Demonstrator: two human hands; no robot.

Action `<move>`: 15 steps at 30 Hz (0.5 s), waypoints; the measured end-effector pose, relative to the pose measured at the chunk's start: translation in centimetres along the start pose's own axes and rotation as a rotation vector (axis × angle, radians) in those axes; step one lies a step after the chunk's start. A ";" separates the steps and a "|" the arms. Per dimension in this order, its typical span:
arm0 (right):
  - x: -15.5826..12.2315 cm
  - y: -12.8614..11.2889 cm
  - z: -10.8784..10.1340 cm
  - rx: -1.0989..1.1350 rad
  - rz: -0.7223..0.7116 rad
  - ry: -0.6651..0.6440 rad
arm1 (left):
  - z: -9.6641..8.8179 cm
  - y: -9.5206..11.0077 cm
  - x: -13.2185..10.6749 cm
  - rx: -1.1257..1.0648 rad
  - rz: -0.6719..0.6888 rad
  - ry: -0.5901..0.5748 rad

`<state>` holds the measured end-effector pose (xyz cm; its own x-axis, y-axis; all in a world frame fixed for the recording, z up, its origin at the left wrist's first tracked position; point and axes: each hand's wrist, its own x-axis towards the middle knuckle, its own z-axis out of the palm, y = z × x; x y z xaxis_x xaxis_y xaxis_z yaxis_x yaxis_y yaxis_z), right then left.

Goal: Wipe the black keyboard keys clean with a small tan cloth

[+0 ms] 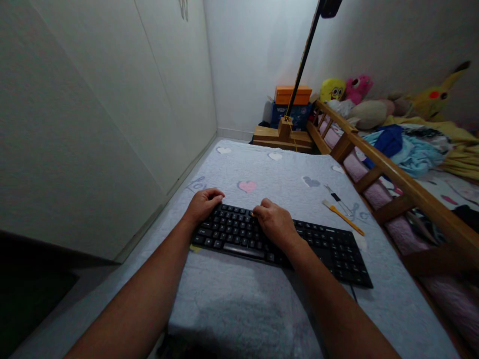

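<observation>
A black computer keyboard point(239, 252) lies on the cloth-covered surface, its keys facing up and its right end angled toward me. My left hand point(204, 204) is closed around its far left corner, with the thumb along the top edge. Over the middle keys is my right hand point(275, 222), its fingers curled and pinched at the far rows. Whatever may be between those fingertips is too small to make out. Right of the keyboard lie a brush point(343, 218) with an orange handle and a thin wire tool point(339, 199) with a black middle.
A wooden bed rail point(389, 172) runs along the right, with clothes point(407, 149) and plush toys beyond it. At the far end a dark pole point(305, 60) rises from a wooden base point(284, 133), near an orange box point(293, 94). Pale cabinet doors point(123, 109) stand left.
</observation>
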<state>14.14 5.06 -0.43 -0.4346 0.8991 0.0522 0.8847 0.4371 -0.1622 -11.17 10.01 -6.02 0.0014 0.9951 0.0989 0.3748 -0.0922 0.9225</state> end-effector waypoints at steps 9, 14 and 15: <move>-1.6 2.0 -0.8 -0.011 0.053 -0.015 | -0.1 0.3 -0.1 0.003 -0.005 -0.002; -2.4 3.1 -1.0 -0.019 0.070 -0.006 | -0.2 0.5 -0.1 0.009 -0.006 -0.002; -2.5 3.3 -1.0 -0.019 0.078 -0.005 | -0.2 0.5 -0.1 0.010 -0.006 0.000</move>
<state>18.30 4.23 -0.14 -0.3650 0.9303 0.0349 0.9189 0.3661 -0.1471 -11.12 9.83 -5.47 -0.0008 0.9956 0.0934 0.3838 -0.0860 0.9194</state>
